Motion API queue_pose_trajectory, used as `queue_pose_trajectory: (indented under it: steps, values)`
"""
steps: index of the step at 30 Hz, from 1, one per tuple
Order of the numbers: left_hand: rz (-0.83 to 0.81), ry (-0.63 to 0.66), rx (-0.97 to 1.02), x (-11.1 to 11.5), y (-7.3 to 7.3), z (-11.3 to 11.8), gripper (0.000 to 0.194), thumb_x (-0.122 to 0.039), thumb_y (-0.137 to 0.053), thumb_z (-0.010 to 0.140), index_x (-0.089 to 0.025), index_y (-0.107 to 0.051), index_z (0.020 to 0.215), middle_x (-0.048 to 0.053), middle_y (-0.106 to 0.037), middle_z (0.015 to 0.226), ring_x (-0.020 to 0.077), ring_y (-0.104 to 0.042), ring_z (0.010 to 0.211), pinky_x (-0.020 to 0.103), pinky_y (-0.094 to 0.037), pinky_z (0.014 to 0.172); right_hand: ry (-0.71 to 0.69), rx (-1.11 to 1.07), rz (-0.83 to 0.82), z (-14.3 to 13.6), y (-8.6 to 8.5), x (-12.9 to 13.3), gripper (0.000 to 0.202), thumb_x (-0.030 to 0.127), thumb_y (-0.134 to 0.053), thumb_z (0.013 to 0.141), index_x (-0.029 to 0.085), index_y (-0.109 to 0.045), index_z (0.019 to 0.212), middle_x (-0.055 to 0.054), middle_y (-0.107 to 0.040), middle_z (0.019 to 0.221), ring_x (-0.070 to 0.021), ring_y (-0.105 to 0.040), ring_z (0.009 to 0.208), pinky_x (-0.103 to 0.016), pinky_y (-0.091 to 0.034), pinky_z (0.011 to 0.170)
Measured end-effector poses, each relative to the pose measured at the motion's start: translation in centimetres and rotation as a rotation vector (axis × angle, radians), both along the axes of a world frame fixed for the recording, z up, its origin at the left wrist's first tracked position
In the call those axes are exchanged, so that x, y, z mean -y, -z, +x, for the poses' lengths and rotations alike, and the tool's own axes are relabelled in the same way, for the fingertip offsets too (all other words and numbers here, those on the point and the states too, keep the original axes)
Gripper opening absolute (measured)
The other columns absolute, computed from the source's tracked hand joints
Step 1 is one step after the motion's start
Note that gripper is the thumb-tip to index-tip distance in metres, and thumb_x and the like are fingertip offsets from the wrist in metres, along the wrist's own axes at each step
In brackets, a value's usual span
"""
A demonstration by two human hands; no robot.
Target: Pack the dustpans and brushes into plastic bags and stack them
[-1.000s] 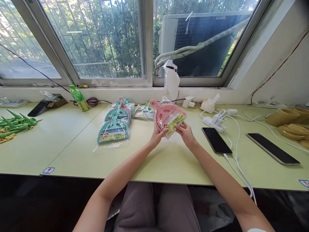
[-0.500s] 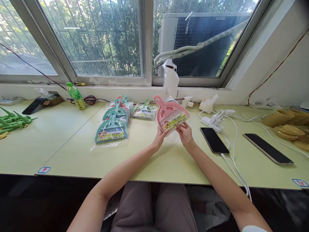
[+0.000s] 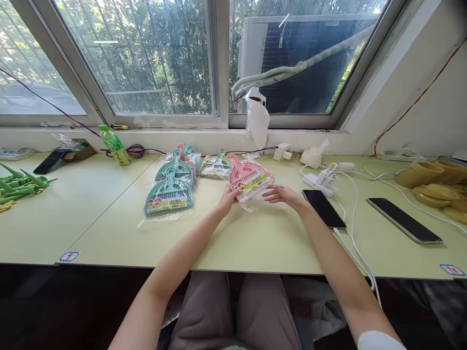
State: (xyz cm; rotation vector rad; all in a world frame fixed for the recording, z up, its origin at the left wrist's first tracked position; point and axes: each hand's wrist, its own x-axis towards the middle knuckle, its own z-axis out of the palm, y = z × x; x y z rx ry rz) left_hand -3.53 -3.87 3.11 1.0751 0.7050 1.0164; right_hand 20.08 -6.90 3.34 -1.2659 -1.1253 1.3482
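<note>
A pink dustpan-and-brush set [image 3: 250, 177] in clear wrap is tilted above the table, its yellow label facing up. My left hand [image 3: 229, 198] grips its lower left edge. Close beside its right edge, my right hand [image 3: 279, 194] has its fingers apart and holds nothing. Left of them lies an overlapping row of wrapped sets, with a teal one [image 3: 168, 194] in front and pink and teal ones behind. A green wrapped set [image 3: 216, 166] lies behind my left hand, close to the held set.
Two phones [image 3: 323, 208] [image 3: 404, 219], white cables and a power strip [image 3: 321, 181] are on the right, with yellowish pieces [image 3: 436, 194] beyond. A green bottle [image 3: 115, 146] leans at the back left. Green plastic parts [image 3: 22, 184] are at the far left. The front table edge runs above my lap.
The pink set has moved slightly left and down and is tilted flatter. My left hand moved with it, while my right hand has let go and opened.
</note>
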Motion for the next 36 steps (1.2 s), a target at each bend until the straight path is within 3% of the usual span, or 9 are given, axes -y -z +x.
queue_pose_trajectory:
  steps: [4,7,12,18,23,26,29,33,36]
  values:
    - [-0.163,-0.045,0.049,-2.0,-0.1,-1.7,0.055,-0.007,-0.058,0.06,-0.013,-0.052,0.114,0.011,-0.067,0.107,0.0274,-0.064,0.099,0.042,-0.057,0.083,0.253,0.309,0.394,2.5,-0.6,0.4,0.039,0.033,-0.078,0.063,0.026,-0.07,0.101,-0.006,-0.071,0.107,-0.0254,-0.067,0.097,-0.044,-0.055,0.084]
    - [-0.246,-0.068,0.089,-2.8,0.3,-2.3,0.051,-0.007,-0.058,0.061,-0.009,-0.056,0.111,0.013,-0.07,0.1,0.0288,-0.064,0.103,0.038,-0.056,0.087,0.168,0.505,0.643,1.7,-0.4,0.3,0.052,0.02,-0.078,0.059,0.035,-0.068,0.108,0.002,-0.063,0.126,-0.0256,-0.054,0.12,-0.049,-0.042,0.102]
    - [-0.283,0.046,0.109,-3.1,0.7,-2.8,0.057,-0.009,-0.059,0.065,-0.008,-0.052,0.121,0.015,-0.069,0.103,0.028,-0.067,0.096,0.034,-0.06,0.077,0.219,0.585,0.774,-0.3,0.0,0.0,0.013,0.03,-0.069,0.077,0.037,-0.075,0.086,0.002,-0.07,0.109,-0.0239,-0.058,0.109,-0.047,-0.036,0.106]
    - [-0.301,0.219,0.072,-2.8,-0.3,-3.3,0.049,-0.013,-0.06,0.076,-0.008,-0.05,0.124,0.013,-0.069,0.095,0.0194,-0.069,0.075,0.027,-0.061,0.064,0.331,0.658,0.885,-1.5,-0.5,0.8,0.019,0.038,-0.056,0.088,0.026,-0.07,0.083,-0.003,-0.07,0.103,-0.0222,-0.062,0.101,-0.041,-0.045,0.093]
    - [-0.261,0.332,0.019,-2.2,0.2,-2.9,0.041,-0.006,-0.061,0.076,-0.009,-0.055,0.116,0.01,-0.069,0.094,0.0156,-0.068,0.072,0.026,-0.061,0.066,0.488,0.776,0.87,-1.9,0.0,0.6,0.024,0.04,-0.048,0.091,0.023,-0.065,0.084,-0.007,-0.063,0.102,-0.0217,-0.06,0.098,-0.039,-0.046,0.089]
    - [-0.248,0.409,-0.018,-1.8,0.6,-2.5,0.044,-0.006,-0.063,0.074,-0.01,-0.054,0.116,0.011,-0.068,0.1,0.0181,-0.068,0.078,0.032,-0.062,0.068,0.485,0.748,0.807,-1.7,0.8,0.0,0.026,0.042,-0.052,0.088,0.021,-0.066,0.082,-0.009,-0.058,0.107,-0.0223,-0.058,0.101,-0.04,-0.047,0.091]
    - [-0.223,0.43,-0.03,-1.6,0.7,-2.5,0.049,-0.005,-0.065,0.071,-0.01,-0.052,0.118,0.013,-0.066,0.108,0.0205,-0.068,0.084,0.036,-0.063,0.07,0.465,0.618,0.692,-1.6,1.5,-0.6,0.027,0.044,-0.057,0.083,0.019,-0.068,0.084,-0.012,-0.055,0.115,-0.0228,-0.058,0.104,-0.038,-0.05,0.088]
    - [-0.175,0.443,-0.055,-1.8,0.6,-2.7,0.052,-0.009,-0.069,0.071,-0.014,-0.05,0.119,0.012,-0.066,0.111,0.0208,-0.069,0.084,0.037,-0.063,0.07,0.46,0.357,0.482,-1.4,2.1,-1.0,0.051,0.047,-0.062,0.078,0.019,-0.06,0.121,-0.014,-0.048,0.137,-0.0242,-0.056,0.114,-0.033,-0.054,0.083]
    - [-0.165,0.467,-0.16,-1.9,0.5,-2.8,0.051,-0.014,-0.073,0.072,-0.013,-0.05,0.118,0.011,-0.068,0.098,0.0181,-0.069,0.071,0.031,-0.062,0.064,0.347,0.147,0.205,-0.7,2.5,-1.1,0.061,0.043,-0.071,0.071,0.017,-0.057,0.125,-0.015,-0.057,0.131,-0.0244,-0.061,0.108,-0.031,-0.057,0.076]
